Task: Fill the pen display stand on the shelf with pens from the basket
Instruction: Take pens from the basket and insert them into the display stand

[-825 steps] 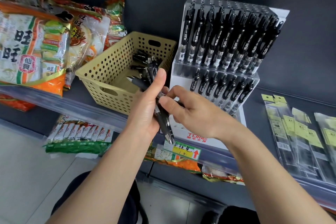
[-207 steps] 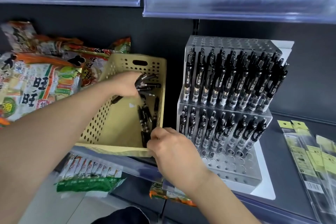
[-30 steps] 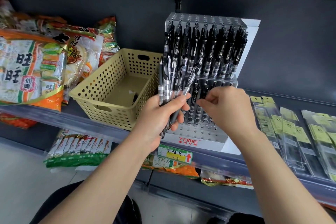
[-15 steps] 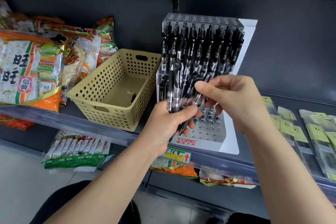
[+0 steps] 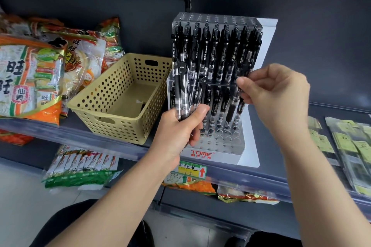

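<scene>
While my left hand (image 5: pixel 180 128) grips: pen bundle (image 5: pixel 181 90)
My right hand (image 5: pixel 279 94): pinches one pen (image 5: pixel 232 106)
Stand (image 5: pixel 218 146), centre: front holes empty
Basket (image 5: pixel 112 126): seemingly near-empty

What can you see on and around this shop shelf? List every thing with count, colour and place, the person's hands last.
pen display stand: one, clear with white base, mid-shelf
pens in stand: many, black, upright in its back rows
basket: one, beige, left of the stand
snack bags: several, orange-white-green, shelf's left end
sachet pack: one, green-white, lower shelf, left
price label: one, yellow-green, shelf edge below the stand
clear-wrapped packs: several, yellow labels, shelf's right end
pen bundle: several, black, in left hand
single pen: one, black, over the stand's holes
left hand: grips the pen bundle
right hand: pinches the single pen
</scene>
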A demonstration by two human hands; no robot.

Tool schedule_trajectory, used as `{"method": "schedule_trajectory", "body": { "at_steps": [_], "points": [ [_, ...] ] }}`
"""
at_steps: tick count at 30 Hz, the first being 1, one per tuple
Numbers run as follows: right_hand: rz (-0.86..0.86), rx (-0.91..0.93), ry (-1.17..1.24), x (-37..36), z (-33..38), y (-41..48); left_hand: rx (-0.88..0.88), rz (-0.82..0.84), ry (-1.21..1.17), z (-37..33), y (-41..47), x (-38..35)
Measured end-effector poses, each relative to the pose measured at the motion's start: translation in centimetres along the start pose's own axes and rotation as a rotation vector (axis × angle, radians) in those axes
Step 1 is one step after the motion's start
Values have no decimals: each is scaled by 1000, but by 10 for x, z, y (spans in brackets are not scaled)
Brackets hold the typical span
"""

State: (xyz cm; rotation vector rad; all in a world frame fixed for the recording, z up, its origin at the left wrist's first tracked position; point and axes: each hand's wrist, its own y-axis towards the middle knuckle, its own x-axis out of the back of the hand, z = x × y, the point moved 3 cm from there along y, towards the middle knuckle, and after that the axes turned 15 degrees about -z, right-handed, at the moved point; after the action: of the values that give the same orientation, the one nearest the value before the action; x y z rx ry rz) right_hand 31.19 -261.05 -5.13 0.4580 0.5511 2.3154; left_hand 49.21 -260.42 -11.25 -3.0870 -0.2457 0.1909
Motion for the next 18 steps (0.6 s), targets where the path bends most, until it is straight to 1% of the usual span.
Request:
{"method": "schedule_trajectory", "body": {
  "at_steps": [3, 5, 8, 12, 18],
  "points": [
    [-11, 19, -47, -7, -8, -4, -11, 26, -9, -1, -1, -2],
    [-21, 67, -86, -10, -7, -8, -14, 29, -14, -1, -2, -3],
    [-23, 123, -113, -12, -4, -15, -13, 11, -15, -1, -1, -2],
    [-25, 158, -149, -14, -4, -21, 7, -7, -42, -2, -2, -3],
    [-64, 185, -153, -12, -5, -26, -13, -47, -63, -4, 1, 1]
  ]
}}
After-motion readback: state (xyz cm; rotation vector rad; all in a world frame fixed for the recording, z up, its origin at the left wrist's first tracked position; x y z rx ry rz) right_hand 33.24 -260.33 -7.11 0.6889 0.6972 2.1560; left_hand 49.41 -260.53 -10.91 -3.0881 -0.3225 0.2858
